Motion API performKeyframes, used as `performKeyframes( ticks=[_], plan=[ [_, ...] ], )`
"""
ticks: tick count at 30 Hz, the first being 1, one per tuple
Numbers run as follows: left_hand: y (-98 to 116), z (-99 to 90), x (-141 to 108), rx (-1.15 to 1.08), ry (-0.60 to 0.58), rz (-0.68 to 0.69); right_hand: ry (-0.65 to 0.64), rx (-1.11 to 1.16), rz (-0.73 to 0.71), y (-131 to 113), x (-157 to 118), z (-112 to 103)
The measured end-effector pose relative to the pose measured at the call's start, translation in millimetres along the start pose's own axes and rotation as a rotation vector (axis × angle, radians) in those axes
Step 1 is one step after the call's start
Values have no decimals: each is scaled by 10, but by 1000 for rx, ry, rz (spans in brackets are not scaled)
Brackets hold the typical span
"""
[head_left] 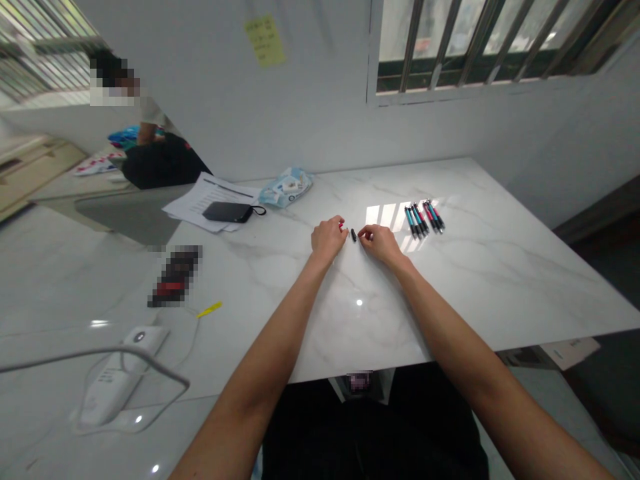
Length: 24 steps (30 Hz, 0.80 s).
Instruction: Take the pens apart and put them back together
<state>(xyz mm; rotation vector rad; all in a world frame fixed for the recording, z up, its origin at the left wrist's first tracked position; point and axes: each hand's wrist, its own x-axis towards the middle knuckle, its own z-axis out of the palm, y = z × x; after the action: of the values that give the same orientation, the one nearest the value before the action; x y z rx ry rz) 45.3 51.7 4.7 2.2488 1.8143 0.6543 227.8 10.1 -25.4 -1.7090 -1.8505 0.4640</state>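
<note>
My left hand (329, 240) rests on the white marble tabletop (360, 327), its fingertips closed on a small red pen part (341, 227). My right hand (381, 245) faces it, fingertips pinched on a tiny piece that is too small to identify. Between my hands lies a short black pen part (353, 235), touching neither hand. To the right, several teal and red pens (424, 217) lie side by side in a patch of window light.
Farther left, a black pouch (227, 212) sits on papers (210, 205), near a plastic packet (286, 188). A blurred object (175, 275), yellow tag (209, 309) and white power strip (120, 380) lie at left. A person (150, 127) stands beyond the table.
</note>
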Motion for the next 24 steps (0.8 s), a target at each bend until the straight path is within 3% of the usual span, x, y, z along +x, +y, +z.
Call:
performKeyframes(
  ticks=[3, 8, 17, 20, 24],
  plan=[
    [3, -54, -43, 76, -13, 17, 2, -10, 5, -10, 0, 9],
    [91, -68, -79, 85, -156, 17, 1, -17, 38, -73, -21, -7],
    [156, -70, -142, 69, -175, 47, -14, -16, 42, -149, -45, -26],
    [129, -99, -161, -92, -122, 107, -21, -9, 49, -152, -49, -35],
    [41, -165, -274, -408, 73, 108, -5, 21, 47, -123, -42, -16]
  ],
)
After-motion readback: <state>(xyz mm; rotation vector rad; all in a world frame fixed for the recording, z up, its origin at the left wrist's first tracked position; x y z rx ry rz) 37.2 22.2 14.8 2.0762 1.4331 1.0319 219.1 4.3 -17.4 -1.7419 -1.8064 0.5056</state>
